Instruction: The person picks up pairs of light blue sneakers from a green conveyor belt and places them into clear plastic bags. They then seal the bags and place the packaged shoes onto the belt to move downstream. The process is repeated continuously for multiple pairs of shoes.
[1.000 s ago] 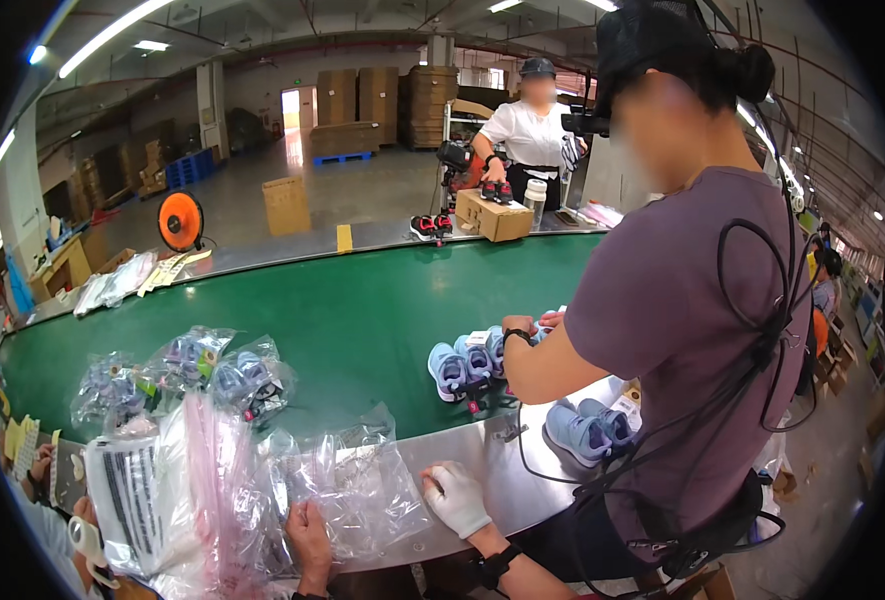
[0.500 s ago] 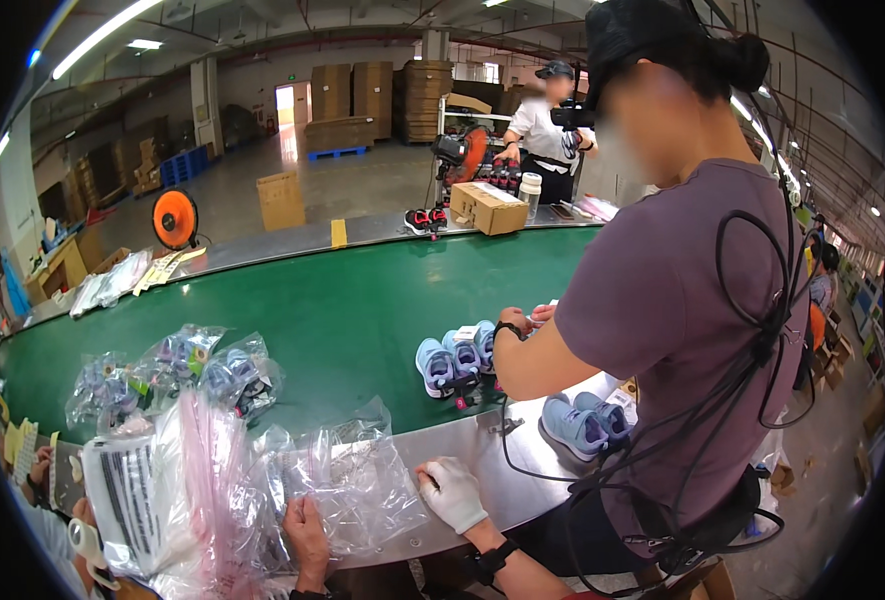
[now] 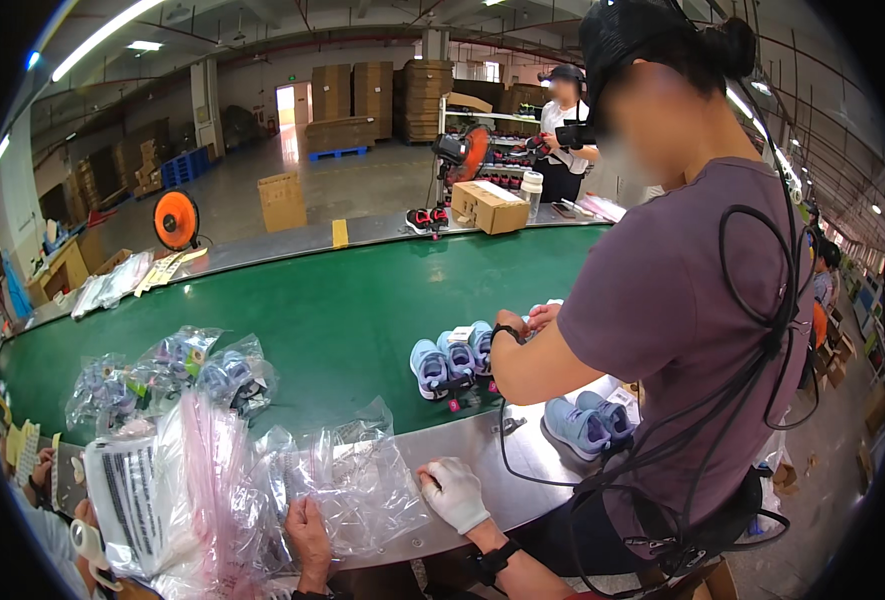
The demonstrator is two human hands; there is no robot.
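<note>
My left hand (image 3: pixel 308 538) has its fingers closed on the near edge of a clear plastic bag (image 3: pixel 357 495), which lies flat on the metal ledge (image 3: pixel 482 455). In a white glove, my right hand (image 3: pixel 453 494) rests on the ledge just right of that bag, fingers curled, with nothing visible in them. A stack of clear and pinkish plastic bags (image 3: pixel 202 490) lies to the left of my left hand. Beyond it, several pairs of shoes in clear bags (image 3: pixel 182 360) sit on the green belt (image 3: pixel 312 300).
On my right a co-worker (image 3: pixel 682 260) handles light blue shoes (image 3: pixel 447 358) lined up on the belt. Another light blue pair (image 3: pixel 587 425) stands on the ledge. Across the belt are a cardboard box (image 3: pixel 489 206), a white bottle (image 3: pixel 531 190) and an orange fan (image 3: pixel 175 220).
Light blue shoes on the belt have shifted slightly left. The far person has turned and now holds something dark at chest height. Both my hands stay in place.
</note>
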